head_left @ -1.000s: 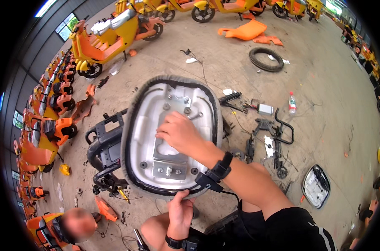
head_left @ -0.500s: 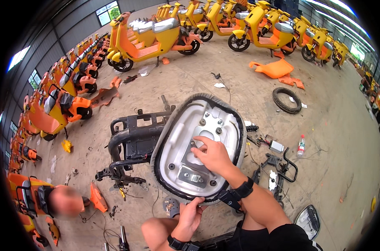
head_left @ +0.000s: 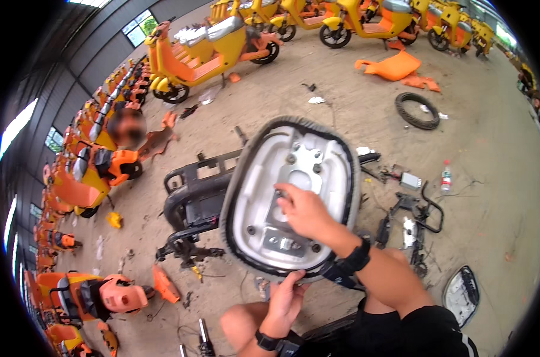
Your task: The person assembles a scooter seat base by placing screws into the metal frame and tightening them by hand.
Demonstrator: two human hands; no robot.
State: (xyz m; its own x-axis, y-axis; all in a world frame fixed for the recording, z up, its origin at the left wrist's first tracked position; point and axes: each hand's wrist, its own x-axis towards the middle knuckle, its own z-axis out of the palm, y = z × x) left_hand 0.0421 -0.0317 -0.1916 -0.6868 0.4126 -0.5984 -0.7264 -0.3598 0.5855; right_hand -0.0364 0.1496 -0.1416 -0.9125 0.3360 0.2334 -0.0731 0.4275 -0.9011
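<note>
A scooter seat [head_left: 241, 196] is held upside down in front of me, its white plastic underside up and its grey cover folded round the rim. A silver metal bracket [head_left: 308, 160] with bolts runs along the middle of that underside. The near rim of the seat is gripped by my left hand [head_left: 283, 304], thumb on top and fingers beneath. Over the bracket, my right hand [head_left: 308, 214] is in a pinch, thumb and forefinger close to a small post. Whatever sits between those fingertips is too small to make out.
Beyond the seat stands a black scooter frame [head_left: 198, 196]. A tyre [head_left: 417, 111], an orange body panel [head_left: 392, 65], a bottle [head_left: 446, 177], black metal parts [head_left: 401, 208] and another seat shell [head_left: 461, 296] lie on the floor. Yellow and orange scooters [head_left: 204, 56] stand in rows.
My view has tilted and shifted, so the surroundings sit differently. The seat remains in my left hand, and my right hand stays over the bracket with its fingers moved slightly.
</note>
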